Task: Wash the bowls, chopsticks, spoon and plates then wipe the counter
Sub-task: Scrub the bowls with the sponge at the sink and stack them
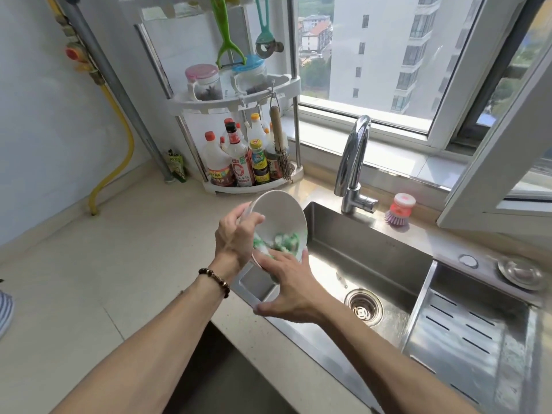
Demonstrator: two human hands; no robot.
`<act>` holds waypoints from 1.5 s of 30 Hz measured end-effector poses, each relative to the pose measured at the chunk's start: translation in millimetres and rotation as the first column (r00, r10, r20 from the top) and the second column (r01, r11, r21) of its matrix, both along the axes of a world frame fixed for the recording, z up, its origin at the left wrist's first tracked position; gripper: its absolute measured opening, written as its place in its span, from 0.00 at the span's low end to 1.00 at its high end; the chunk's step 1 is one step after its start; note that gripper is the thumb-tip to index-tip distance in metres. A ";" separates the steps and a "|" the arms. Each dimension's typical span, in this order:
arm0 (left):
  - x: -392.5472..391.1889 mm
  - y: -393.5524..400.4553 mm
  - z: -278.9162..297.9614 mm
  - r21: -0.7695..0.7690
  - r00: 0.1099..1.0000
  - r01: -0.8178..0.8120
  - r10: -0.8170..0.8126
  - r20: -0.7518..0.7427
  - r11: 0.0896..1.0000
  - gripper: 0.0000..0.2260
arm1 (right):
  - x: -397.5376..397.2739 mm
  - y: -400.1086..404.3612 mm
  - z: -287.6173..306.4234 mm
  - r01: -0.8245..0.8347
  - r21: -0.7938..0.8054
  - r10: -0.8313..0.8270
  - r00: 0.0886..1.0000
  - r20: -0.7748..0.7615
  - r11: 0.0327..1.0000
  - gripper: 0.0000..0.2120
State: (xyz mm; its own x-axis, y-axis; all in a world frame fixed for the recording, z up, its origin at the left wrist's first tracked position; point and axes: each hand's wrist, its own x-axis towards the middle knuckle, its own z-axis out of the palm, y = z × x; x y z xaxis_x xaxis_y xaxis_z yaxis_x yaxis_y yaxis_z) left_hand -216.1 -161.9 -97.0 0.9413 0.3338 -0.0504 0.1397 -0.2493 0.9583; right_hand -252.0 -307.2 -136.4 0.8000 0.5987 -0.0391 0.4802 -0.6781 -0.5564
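Presently, itemised left to right:

Tabletop (pixel 98 264): pale stone, carrying a corner rack at its back.
Rack (pixel 236 97): white, tiered; two lidded jars above, sauce bottles (pixel 239 162) below, a small whisk brush hung at its right side.
Writing: bottle labels were red and blue with printed characters, too small to read; no brand could be made out.
Left hand (pixel 231 237): fingers curled over the bowl's rim, gripping it; beaded bracelet at the wrist.
Bowl (pixel 279 222): white, tilted on edge, held in the air over the left lip of the sink, its inside facing the person.
Scrubber (pixel 276 243): green and white, pressed inside the bowl's lower part.
Right hand (pixel 294 289): fingers reached into the bowl onto the scrubber; whether they pinched it or merely pressed it could not be told, blur obscuring them.
Sink (pixel 373 255): steel, with a drain and a slotted drying tray at right.
Faucet (pixel 354 162): chrome, no water seen running.
Dish brush (pixel 398 212): red-topped, beside the faucet.
Step in hand: judged to be scrubbing one bowl.
Next move: likely a rinse, calling for the faucet to be opened.
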 end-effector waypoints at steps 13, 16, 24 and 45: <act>2.9 0.5 3.4 0.018 0.990 0.121 -0.120 -0.080 0.992 0.16 | 4.6 -18.6 -5.6 0.020 -0.186 0.017 0.980 0.198 0.982 0.39; 5.5 7.8 14.4 -0.041 0.927 0.275 -0.276 -0.256 0.961 0.17 | 21.8 -39.0 -18.5 0.048 -0.285 0.104 0.863 0.495 0.957 0.34; -5.9 -15.6 -5.1 -0.271 0.982 0.129 -0.161 -0.097 0.954 0.25 | 21.9 8.2 7.5 0.210 0.156 -0.262 0.783 0.564 0.965 0.05; -2.5 -7.3 6.2 0.106 0.998 -0.019 0.013 0.054 0.994 0.22 | 14.7 -4.6 5.9 0.028 -0.113 -0.019 0.997 0.078 0.993 0.46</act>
